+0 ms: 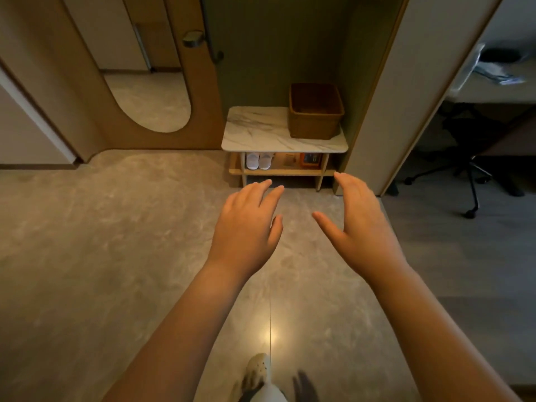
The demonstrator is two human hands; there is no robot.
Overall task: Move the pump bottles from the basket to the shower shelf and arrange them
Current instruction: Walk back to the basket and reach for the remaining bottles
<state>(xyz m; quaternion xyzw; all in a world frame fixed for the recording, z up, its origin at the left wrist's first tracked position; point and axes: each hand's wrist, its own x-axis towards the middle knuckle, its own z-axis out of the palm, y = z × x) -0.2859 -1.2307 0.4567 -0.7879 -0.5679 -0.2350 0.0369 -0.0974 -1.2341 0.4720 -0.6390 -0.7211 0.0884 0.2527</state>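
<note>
Down by the person's feet, a pale shoe shows at the bottom edge on the glossy stone-look floor, with a lamp's reflection just ahead of it. Both bare forearms reach forward over that floor. The left hand is held palm down, fingers straight and slightly spread, gripping nothing. The right hand is turned more on edge, thumb stretched inward toward the other hand, fingers straight and together, also holding nothing. The two hands are apart, with bare floor showing between them.

Beyond the fingertips stands a small marble-topped bench set in a green alcove. On its lower shelf sit a pair of white slippers and an orange box. The woven brown basket stands upright on the right end of the marble top, against the back wall; its inside is dark, and I cannot tell what it holds.

To the left, a rounded mirror is set in a wooden panel. To the right, past the wall, an office chair stands under a desk.
</note>
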